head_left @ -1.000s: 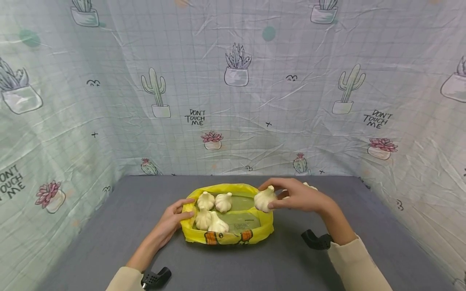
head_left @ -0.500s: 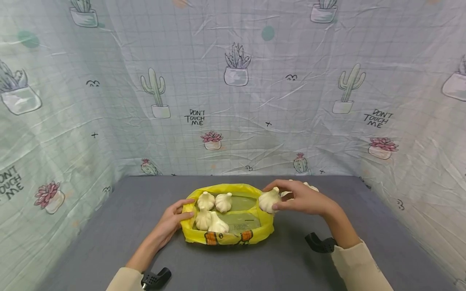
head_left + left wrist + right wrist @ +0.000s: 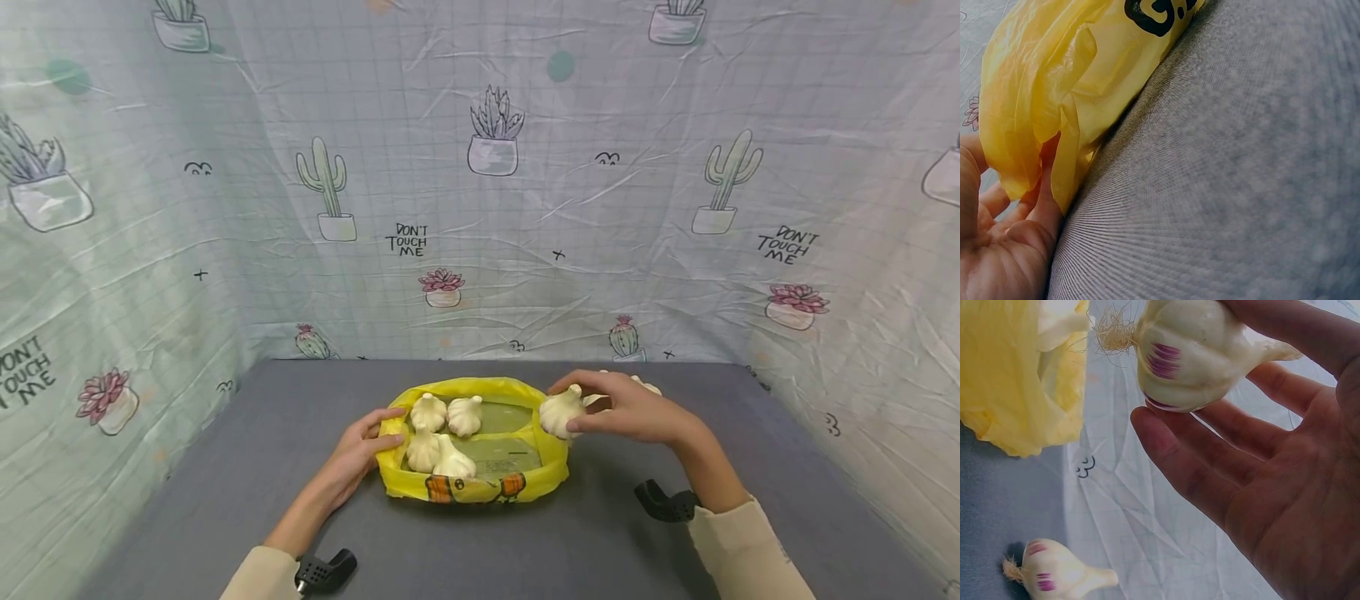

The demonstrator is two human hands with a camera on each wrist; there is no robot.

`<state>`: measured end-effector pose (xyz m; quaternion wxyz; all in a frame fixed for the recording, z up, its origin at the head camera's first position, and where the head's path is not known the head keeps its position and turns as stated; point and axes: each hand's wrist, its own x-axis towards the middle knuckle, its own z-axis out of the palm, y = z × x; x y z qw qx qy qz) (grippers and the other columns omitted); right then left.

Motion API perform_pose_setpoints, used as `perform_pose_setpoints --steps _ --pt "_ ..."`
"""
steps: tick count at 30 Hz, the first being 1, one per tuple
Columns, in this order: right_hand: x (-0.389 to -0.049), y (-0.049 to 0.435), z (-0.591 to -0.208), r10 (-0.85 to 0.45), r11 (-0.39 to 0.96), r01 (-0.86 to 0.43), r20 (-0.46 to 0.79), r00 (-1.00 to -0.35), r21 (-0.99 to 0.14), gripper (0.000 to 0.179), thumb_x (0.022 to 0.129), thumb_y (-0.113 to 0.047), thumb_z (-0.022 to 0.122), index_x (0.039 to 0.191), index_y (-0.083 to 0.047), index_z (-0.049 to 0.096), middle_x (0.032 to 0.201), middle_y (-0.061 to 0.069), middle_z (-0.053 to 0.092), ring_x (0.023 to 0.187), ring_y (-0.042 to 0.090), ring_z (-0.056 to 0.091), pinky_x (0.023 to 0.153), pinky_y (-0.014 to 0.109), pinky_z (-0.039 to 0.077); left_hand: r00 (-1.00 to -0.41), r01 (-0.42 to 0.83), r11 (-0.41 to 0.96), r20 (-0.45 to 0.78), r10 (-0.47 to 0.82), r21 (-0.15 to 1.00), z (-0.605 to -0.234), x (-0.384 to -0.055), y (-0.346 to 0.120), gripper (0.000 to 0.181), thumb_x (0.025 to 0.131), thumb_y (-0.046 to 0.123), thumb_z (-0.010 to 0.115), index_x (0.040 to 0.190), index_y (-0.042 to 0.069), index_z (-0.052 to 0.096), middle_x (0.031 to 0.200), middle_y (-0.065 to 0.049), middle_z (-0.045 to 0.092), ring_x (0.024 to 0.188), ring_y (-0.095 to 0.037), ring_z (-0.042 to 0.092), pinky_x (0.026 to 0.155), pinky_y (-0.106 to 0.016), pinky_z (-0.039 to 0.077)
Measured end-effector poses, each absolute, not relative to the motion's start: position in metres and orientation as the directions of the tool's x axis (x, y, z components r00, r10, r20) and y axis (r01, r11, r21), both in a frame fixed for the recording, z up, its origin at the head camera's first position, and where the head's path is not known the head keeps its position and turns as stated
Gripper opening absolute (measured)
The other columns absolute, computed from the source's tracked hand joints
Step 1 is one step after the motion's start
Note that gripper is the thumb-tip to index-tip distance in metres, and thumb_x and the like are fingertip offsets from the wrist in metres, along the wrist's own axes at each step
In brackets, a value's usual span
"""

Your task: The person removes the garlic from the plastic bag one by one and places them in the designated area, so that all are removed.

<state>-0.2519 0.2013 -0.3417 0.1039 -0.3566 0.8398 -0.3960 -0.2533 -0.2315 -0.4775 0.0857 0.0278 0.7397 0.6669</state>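
Observation:
A yellow plastic bag (image 3: 480,490), its rim rolled open, lies on the table with several garlic bulbs (image 3: 453,457) grouped in its left half. My left hand (image 3: 351,457) grips the bag's left edge; in the left wrist view the fingers (image 3: 1047,200) curl about the yellow film (image 3: 1029,94). At the bag's right rim, my right hand (image 3: 630,407) holds a garlic bulb (image 3: 561,412) between thumb and fingers. That bulb (image 3: 1191,353) shows dry roots and purple streaks in the right wrist view.
More garlic bulbs (image 3: 647,384) lie behind my right hand, mostly hidden by it; one bulb (image 3: 1054,572) shows below it in the right wrist view. A grey cloth (image 3: 247,467) covers the table. Printed plastic sheeting (image 3: 525,208) encloses the back and sides.
My right hand has shifted slightly right with its garlic bulb, back from above the bag's interior toward the rim. My left hand and the bulbs in the bag have stayed put.

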Motion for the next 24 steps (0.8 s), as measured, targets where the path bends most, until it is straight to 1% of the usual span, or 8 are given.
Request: perform_pose_setpoints --steps 3,8,11,13,16,19,21,24 --pt "-0.2515 0.2025 -0.3404 -0.674 0.435 -0.506 0.103 -0.731 -0.745 0.041 0.095 -0.029 0.076 0.134 -0.024 0.064 0.133 0.002 0.065 0.112 0.016 0.065 0.101 0.04 0.055 -0.985 -0.072 0.11 -0.089 0.15 0.991 -0.4779 -0.2535 -0.2315 0.054 0.101 0.022 0.068 0.151 0.014 0.05 0.171 -0.018 0.021 0.144 -0.036 0.044 0.1 -0.039 0.053" --pt "-0.2514 0.2052 -0.3394 -0.676 0.423 -0.501 0.105 -0.729 -0.755 0.04 0.096 -0.028 0.076 0.134 -0.024 0.064 0.131 0.003 0.065 0.112 0.019 0.065 0.101 0.041 0.055 -0.985 -0.065 0.11 -0.082 0.153 0.992 -0.4777 -0.2533 -0.2318 0.055 0.101 0.022 0.067 0.152 0.013 0.05 0.172 -0.018 0.016 0.146 -0.036 0.041 0.102 -0.041 0.053" --pt "-0.2515 0.2064 -0.3384 -0.682 0.414 -0.51 0.114 -0.723 -0.754 0.039 0.097 -0.026 0.075 0.134 -0.022 0.064 0.13 0.004 0.065 0.111 0.019 0.066 0.101 0.041 0.055 -0.985 -0.065 0.103 -0.08 0.155 0.993 -0.4773 -0.253 -0.2318 0.055 0.101 0.022 0.067 0.152 0.013 0.049 0.171 -0.018 0.02 0.141 -0.035 0.048 0.1 -0.04 0.055" --pt "-0.2516 0.207 -0.3377 -0.685 0.409 -0.514 0.118 -0.719 -0.754 0.039 0.097 -0.025 0.074 0.134 -0.021 0.064 0.131 0.004 0.065 0.111 0.018 0.066 0.101 0.041 0.055 -0.985 -0.065 0.102 -0.081 0.152 0.993 -0.4771 -0.2525 -0.2319 0.055 0.101 0.022 0.067 0.152 0.013 0.049 0.17 -0.019 0.023 0.135 -0.032 0.053 0.098 -0.039 0.055" --pt "-0.2523 0.2082 -0.3377 -0.687 0.409 -0.517 0.119 -0.717 -0.752 0.039 0.098 -0.024 0.073 0.135 -0.019 0.063 0.131 0.006 0.065 0.11 0.017 0.066 0.101 0.043 0.055 -0.985 -0.067 0.105 -0.083 0.15 0.992 -0.4769 -0.2516 -0.2316 0.054 0.101 0.021 0.067 0.152 0.012 0.049 0.169 -0.02 0.025 0.132 -0.03 0.056 0.097 -0.038 0.056" --pt "-0.2525 0.2093 -0.3383 -0.685 0.411 -0.516 0.119 -0.719 -0.751 0.039 0.098 -0.023 0.073 0.135 -0.017 0.063 0.132 0.008 0.065 0.109 0.017 0.066 0.101 0.044 0.055 -0.985 -0.069 0.105 -0.085 0.152 0.992 -0.4766 -0.2513 -0.2314 0.054 0.101 0.02 0.067 0.152 0.013 0.049 0.17 -0.019 0.021 0.138 -0.034 0.051 0.099 -0.04 0.055" --pt "-0.2524 0.2102 -0.3388 -0.685 0.41 -0.516 0.119 -0.719 -0.753 0.04 0.098 -0.023 0.073 0.135 -0.015 0.063 0.132 0.009 0.065 0.109 0.018 0.067 0.101 0.045 0.055 -0.984 -0.07 0.105 -0.085 0.155 0.992 -0.4764 -0.2515 -0.2313 0.054 0.101 0.021 0.067 0.152 0.013 0.05 0.172 -0.018 0.017 0.144 -0.037 0.044 0.101 -0.042 0.054" --pt "-0.2525 0.2115 -0.3392 -0.685 0.407 -0.515 0.121 -0.719 -0.755 0.04 0.098 -0.022 0.073 0.136 -0.014 0.063 0.132 0.01 0.065 0.111 0.019 0.067 0.101 0.047 0.055 -0.984 -0.069 0.109 -0.086 0.157 0.992 -0.4762 -0.2521 -0.2315 0.055 0.1 0.022 0.068 0.152 0.013 0.05 0.173 -0.017 0.013 0.15 -0.037 0.036 0.104 -0.044 0.053"
